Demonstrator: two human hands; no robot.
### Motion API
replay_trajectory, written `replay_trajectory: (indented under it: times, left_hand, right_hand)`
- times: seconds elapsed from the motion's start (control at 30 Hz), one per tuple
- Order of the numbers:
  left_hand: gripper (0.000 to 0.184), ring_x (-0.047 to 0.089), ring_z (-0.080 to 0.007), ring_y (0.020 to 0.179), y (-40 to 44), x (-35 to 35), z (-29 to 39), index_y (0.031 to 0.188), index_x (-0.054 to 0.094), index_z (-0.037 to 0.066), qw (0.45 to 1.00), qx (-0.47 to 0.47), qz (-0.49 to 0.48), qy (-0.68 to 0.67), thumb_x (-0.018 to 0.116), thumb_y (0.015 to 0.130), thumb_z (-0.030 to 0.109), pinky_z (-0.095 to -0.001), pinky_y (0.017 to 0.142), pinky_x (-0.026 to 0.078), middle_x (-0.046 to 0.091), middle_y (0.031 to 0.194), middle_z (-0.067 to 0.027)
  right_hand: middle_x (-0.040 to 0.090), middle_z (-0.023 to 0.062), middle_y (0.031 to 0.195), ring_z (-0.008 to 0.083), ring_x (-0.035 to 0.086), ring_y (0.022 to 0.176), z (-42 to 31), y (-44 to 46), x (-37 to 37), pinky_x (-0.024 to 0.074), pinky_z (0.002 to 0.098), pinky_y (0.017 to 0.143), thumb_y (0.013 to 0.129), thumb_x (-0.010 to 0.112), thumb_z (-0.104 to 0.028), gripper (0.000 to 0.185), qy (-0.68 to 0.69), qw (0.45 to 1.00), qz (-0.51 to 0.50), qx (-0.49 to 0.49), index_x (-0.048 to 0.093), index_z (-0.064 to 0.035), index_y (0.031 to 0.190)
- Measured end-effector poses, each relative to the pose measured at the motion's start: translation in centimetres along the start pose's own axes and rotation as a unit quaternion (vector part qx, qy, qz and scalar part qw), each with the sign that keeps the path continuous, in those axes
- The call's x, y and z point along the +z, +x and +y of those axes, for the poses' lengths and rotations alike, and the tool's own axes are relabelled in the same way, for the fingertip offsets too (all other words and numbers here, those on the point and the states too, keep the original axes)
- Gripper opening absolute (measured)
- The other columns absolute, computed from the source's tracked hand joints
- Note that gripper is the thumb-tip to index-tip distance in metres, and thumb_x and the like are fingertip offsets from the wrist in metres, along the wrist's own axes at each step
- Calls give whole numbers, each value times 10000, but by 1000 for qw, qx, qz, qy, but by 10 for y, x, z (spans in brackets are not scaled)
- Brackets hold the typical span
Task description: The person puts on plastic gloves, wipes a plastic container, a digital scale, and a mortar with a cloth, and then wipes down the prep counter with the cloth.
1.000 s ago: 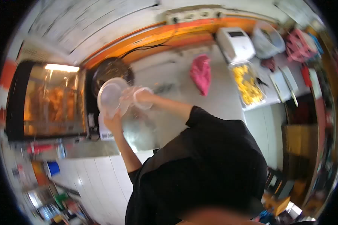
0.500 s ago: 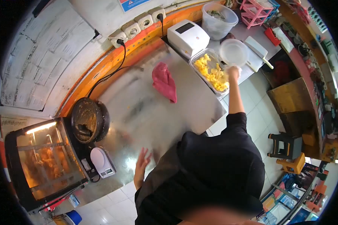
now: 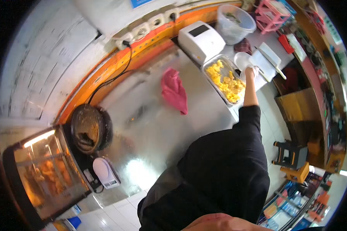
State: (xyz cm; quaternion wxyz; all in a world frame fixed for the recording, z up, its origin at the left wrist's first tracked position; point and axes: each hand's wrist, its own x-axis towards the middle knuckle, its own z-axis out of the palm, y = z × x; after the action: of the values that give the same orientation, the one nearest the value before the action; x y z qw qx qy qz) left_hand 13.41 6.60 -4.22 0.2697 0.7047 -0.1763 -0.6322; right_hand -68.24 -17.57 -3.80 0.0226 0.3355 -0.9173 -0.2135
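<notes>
My right hand (image 3: 250, 72) reaches out at the far right end of the steel counter. Its fingers close on the rim of a translucent round plastic tub (image 3: 242, 60), whose contents I cannot make out. Just left of this hand sits a clear rectangular tray (image 3: 209, 82) holding yellow pieces of food (image 3: 219, 76). Part of the food near my hand looks browner. A white cutting board (image 3: 266, 57) and a knife with a pale handle (image 3: 278, 70) lie to the right of the tub. My left hand is out of view, below or behind my body.
A crumpled pink cloth (image 3: 174, 90) lies on the steel counter (image 3: 142, 131). Behind the tray stand a white machine (image 3: 202, 42) and a large clear bucket (image 3: 235, 25). At left are a dark stone mortar (image 3: 89, 129), a white scale (image 3: 104, 171) and a lit food warmer (image 3: 46, 173).
My right hand has shifted slightly right with the tub, which now looks smaller and lower. Some food in the tray has turned browner. My left hand has gone out of view.
</notes>
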Motion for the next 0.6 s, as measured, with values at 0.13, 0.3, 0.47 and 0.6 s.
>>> replay_trajectory:
  times: [0.13, 0.3, 0.47, 0.6]
  left_hand:
    - [402, 505, -198, 739, -7, -31, -46, 957, 523, 67, 994, -9, 107, 25, 684, 773, 385, -340, 630, 391, 512, 798, -102]
    - [349, 498, -180, 623, -47, -39, -123, 840, 563, 66, 962, -50, 262, 63, 702, 760, 376, -337, 553, 385, 513, 659, -80]
    - [324, 492, -161, 508, -70, -33, -143, 724, 603, 66, 852, 129, 490, 131, 719, 747, 368, -334, 476, 379, 514, 521, -58]
    - [520, 549, -248, 925, -103, 18, 82, 1090, 526, 10, 757, 492, 412, 124, 774, 655, 153, -349, 822, 437, 561, 1010, -136]
  right_hand:
    - [623, 173, 1026, 330, 568, 961, -90, -157, -139, 408, 406, 895, 812, 582, -327, 396, 503, 852, 137, -55, 605, -43, 1086]
    - [563, 186, 1182, 324, 514, 1121, -204, -257, -200, 399, 385, 963, 780, 662, -393, 597, 355, 824, 142, -418, 512, -37, 1236]
    - [360, 60, 1410, 171, 494, 1133, -283, -344, -265, 346, 225, 961, 906, 514, -300, 572, 830, 424, -300, -204, 299, -156, 1417]
    - [357, 84, 1399, 231, 496, 1116, -354, -455, -240, 372, 298, 971, 915, 506, -314, 623, 586, 555, 118, -578, 236, -87, 1429]
